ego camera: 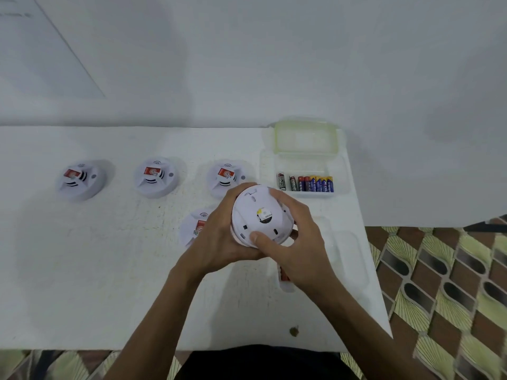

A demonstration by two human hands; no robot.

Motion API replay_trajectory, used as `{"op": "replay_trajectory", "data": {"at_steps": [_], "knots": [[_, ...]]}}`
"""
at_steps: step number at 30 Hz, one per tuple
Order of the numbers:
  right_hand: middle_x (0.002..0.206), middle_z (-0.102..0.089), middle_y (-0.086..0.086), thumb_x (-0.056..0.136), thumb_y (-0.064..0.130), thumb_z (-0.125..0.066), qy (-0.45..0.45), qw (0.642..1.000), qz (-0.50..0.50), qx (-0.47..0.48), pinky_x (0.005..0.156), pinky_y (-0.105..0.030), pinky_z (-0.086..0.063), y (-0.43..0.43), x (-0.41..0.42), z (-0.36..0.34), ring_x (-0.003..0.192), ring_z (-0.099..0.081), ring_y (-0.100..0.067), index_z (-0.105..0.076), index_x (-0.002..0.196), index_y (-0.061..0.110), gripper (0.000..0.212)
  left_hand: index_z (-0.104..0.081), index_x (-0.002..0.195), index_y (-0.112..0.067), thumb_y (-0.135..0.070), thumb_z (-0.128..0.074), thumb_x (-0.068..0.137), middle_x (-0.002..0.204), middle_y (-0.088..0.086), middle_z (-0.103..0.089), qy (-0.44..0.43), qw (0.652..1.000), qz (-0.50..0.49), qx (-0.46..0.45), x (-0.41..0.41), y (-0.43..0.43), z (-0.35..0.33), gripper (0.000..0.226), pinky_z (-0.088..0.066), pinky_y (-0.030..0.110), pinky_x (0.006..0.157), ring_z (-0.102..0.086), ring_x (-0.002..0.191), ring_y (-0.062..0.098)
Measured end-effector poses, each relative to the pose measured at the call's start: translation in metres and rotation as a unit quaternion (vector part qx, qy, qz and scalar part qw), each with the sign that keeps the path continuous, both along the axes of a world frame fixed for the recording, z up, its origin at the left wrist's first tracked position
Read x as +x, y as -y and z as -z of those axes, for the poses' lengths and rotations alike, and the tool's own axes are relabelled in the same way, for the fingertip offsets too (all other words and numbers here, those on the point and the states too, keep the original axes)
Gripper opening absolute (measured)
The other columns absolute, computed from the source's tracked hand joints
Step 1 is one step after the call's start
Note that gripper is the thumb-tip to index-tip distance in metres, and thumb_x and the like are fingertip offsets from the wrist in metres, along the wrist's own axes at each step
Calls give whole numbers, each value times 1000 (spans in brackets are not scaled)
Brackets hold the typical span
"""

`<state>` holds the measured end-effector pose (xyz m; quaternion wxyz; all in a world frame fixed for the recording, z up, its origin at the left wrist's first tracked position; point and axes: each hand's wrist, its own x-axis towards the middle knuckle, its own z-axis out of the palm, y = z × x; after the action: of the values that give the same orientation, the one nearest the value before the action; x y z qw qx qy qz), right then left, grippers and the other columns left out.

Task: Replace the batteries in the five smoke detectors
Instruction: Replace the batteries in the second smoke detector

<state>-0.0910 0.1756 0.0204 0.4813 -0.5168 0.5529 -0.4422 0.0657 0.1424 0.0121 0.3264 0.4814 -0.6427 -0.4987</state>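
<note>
Both hands hold one white round smoke detector [259, 215] above the table, its back plate with a yellow sticker facing me. My left hand [216, 239] cups its left side. My right hand [295, 237] grips its right side, thumb pressed on the lower rim. Three more detectors stand in a row behind: left [79, 179], middle [155, 176], right [223, 175]. Another detector [196, 226] lies partly hidden under my left hand. A clear box [340, 185] holds several AA batteries [306, 183].
The box's green-rimmed lid [306, 137] leans behind it against the wall. A second clear tray [348, 259] lies right of my hands, with a red battery [284, 275] partly hidden under my right wrist. The table's right edge [375, 270] borders patterned floor. A small brown speck [294, 331] lies near the front edge.
</note>
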Motion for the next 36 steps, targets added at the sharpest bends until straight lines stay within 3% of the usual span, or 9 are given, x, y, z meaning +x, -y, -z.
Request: {"op": "replay_trajectory", "data": {"at_steps": [3, 9, 12, 19, 23, 26, 29, 33, 36], "knots": [[130, -48, 13, 76, 13, -81, -20, 999, -35, -2, 82, -2, -44, 3, -8, -2, 112, -46, 18, -45, 138, 18, 72, -28, 119, -32, -83, -61, 56, 113, -58, -40, 8, 1000, -8, -14, -7, -5, -8, 87, -36, -2, 89, -37, 108, -32], [134, -40, 10, 75, 20, -82, -87, 995, -37, -17, 86, -5, -45, 3, -15, -6, 121, -42, 6, -44, 132, 36, 70, -32, 131, -32, -79, -59, 63, 129, -30, -46, -4, 999, -32, -20, -12, -8, -3, 87, -28, -7, 89, -42, 117, -18], [129, -42, 9, 75, 20, -82, -78, 997, -16, 0, 81, -8, -49, 2, -10, -6, 118, -46, -5, -43, 123, 33, 63, -30, 122, -16, -88, -63, 41, 131, -8, -34, 5, 1000, -19, -6, -8, -1, 5, 113, -30, 0, 96, -40, 116, -1], [124, -50, 12, 78, 26, -76, -80, 995, -16, 63, 90, -23, -46, 24, -19, -19, 111, -50, 1, -56, 93, 26, 25, -34, 111, -22, -101, -44, 28, 104, -24, -45, 18, 999, -38, -14, -7, -1, -2, 115, -33, -7, 81, -49, 89, -7], [111, -56, 10, 78, 30, -77, -106, 992, -54, 31, 92, -24, -43, 30, -27, -26, 107, -54, -5, -61, 84, 24, 18, -35, 126, -47, -88, -57, 52, 121, -42, -46, 81, 992, -16, -92, 1, 1, 3, 88, -32, 6, 100, -43, 111, -24], [91, -61, 15, 81, 26, -76, -89, 994, -68, 8, 75, -22, -45, 38, -33, -30, 82, -57, -7, -61, 78, 27, 15, -25, 132, -62, -79, -62, 62, 132, -44, -35, 105, 987, -30, -114, 15, 4, 17, 82, -39, 27, 107, -39, 125, -12], [79, -60, 9, 84, 17, -74, -56, 996, -59, -20, 63, -21, -43, 49, -39, -28, 69, -53, -10, -59, 76, 22, 18, -23, 132, -62, -80, -63, 60, 133, -44, -33, 88, 990, -47, -98, 28, 5, 29, 84, -34, 26, 109, -39, 128, -6], [80, -61, 17, 86, 15, -69, -156, 986, -39, -51, 62, -10, -40, 63, -43, -10, 70, -54, -3, -60, 79, 24, 15, -24, 132, -61, -77, -65, 61, 133, -42, -34, 58, 992, -59, -97, 38, 4, 32, 84, -31, 10, 105, -39, 127, -6], [81, -65, 14, 86, 13, -63, -269, 957, -84, -66, 62, -22, -48, 65, -39, 11, 72, -60, -7, -64, 82, 23, 11, -23, 131, -62, -76, -64, 62, 133, -44, -33, 54, 992, -62, -100, 41, 5, 36, 82, -31, 10, 106, -38, 127, -7]]}}
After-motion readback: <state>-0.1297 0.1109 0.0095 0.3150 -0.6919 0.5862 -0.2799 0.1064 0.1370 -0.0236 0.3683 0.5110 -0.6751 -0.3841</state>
